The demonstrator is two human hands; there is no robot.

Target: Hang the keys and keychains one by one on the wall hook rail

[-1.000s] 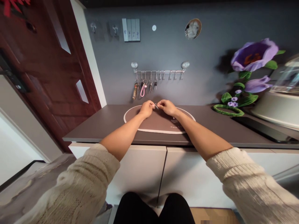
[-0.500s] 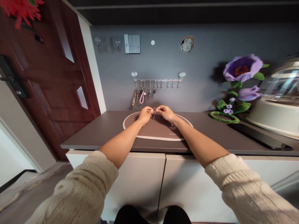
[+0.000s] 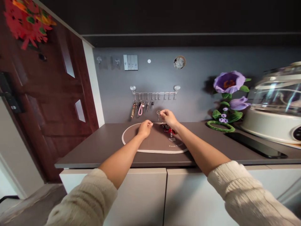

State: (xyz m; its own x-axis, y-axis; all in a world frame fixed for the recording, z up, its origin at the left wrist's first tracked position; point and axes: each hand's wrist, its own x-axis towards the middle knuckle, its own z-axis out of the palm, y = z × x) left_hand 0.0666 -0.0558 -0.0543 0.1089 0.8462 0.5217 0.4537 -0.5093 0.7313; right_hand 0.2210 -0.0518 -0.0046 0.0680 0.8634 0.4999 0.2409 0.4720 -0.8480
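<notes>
Pinching key ring (image 3: 158, 113), right hand (image 3: 168, 117) partly hides red trinkets (image 3: 167, 128).

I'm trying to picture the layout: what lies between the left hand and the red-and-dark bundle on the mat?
In the head view, only a bare stretch of the brown mat shows between the left hand and the red-and-dark bundle.

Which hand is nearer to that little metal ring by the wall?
The right hand: it pinches the metal ring. The left hand is lower and to the ring's left, over the brown mat, apart from it.
</notes>
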